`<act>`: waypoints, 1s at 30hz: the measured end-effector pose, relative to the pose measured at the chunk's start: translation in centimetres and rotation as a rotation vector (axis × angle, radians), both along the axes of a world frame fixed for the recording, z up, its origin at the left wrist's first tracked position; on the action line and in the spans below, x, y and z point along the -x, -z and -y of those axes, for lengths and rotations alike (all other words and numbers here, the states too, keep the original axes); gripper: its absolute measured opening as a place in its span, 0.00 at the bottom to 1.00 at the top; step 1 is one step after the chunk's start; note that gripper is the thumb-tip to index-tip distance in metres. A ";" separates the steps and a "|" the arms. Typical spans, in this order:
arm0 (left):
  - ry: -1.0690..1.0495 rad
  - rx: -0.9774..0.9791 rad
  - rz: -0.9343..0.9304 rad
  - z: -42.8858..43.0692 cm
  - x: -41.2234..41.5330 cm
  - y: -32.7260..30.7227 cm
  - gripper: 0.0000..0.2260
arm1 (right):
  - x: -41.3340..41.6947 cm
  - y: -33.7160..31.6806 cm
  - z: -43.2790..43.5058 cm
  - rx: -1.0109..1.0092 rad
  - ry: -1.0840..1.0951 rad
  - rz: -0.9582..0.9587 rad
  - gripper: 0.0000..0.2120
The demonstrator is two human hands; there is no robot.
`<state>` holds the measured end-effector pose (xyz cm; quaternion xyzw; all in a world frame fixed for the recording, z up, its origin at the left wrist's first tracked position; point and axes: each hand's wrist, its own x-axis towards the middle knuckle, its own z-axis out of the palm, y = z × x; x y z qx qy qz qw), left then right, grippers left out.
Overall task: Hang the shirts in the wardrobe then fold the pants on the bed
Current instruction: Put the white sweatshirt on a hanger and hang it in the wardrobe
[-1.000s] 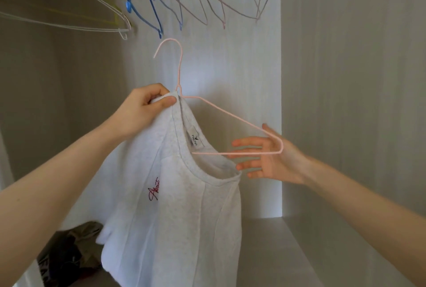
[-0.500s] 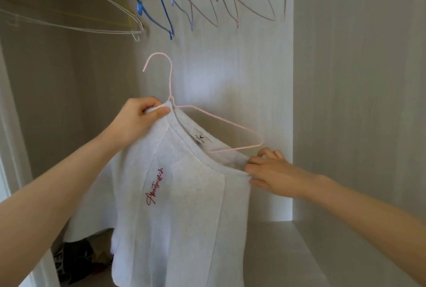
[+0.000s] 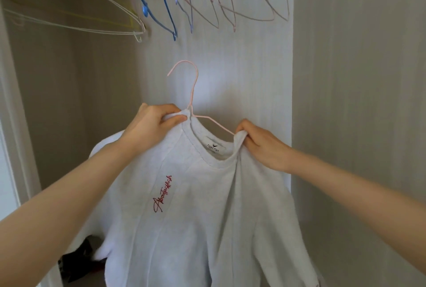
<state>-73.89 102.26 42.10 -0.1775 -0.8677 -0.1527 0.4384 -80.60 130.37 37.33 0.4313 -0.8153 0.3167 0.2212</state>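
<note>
Inside the white wardrobe (image 3: 253, 67), under a row of empty wire hangers (image 3: 145, 10), I hold a pale grey sweatshirt with red script (image 3: 196, 217) on a thin pink wire hanger (image 3: 197, 74). My left hand (image 3: 149, 125) pinches the collar beside the hook; my right hand (image 3: 262, 146) grips the other shoulder's fabric.
</note>
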 end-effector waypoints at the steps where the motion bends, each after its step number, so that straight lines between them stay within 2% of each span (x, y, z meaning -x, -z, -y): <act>1: -0.005 -0.009 0.004 0.0 0.0 -0.1 0.09 | 0.0 -0.4 0.0 0.081 0.016 0.057 0.05; 4: 0.003 -0.048 0.053 1.0 0.0 -0.3 0.11 | 0.3 -1.9 -0.8 0.304 0.040 0.178 0.06; 6: 0.012 -0.110 0.108 2.2 0.0 -0.5 0.13 | 0.3 -3.1 -1.6 0.365 0.048 0.193 0.08; 9: 0.014 -0.189 0.146 3.5 0.3 -0.8 0.15 | -0.2 -4.8 -2.0 0.375 0.011 0.197 0.11; 13: 0.009 -0.179 0.112 3.6 0.4 -1.7 0.19 | -0.5 -6.5 -2.8 0.357 -0.063 0.224 0.18; 15: -0.003 -0.138 0.074 3.4 0.3 -2.9 0.22 | -0.8 -7.5 -3.3 0.264 0.004 0.162 0.21; 19: -0.051 0.034 -0.003 2.3 -0.5 -6.3 0.25 | -1.5 -10.0 -3.6 0.133 0.253 -0.153 0.23; 22: -0.012 0.066 -0.018 0.1 -1.0 -8.5 0.21 | -1.5 -12.1 -3.2 0.170 0.280 -0.184 0.23; 27: 0.047 -0.060 -0.082 -2.6 -0.8 -11.5 0.19 | -1.4 -14.5 -1.4 0.156 0.291 -0.215 0.23; 30: 0.021 -0.078 -0.106 -1.7 -1.1 -12.3 0.14 | -1.0 -15.9 -2.4 0.357 0.256 -0.195 0.22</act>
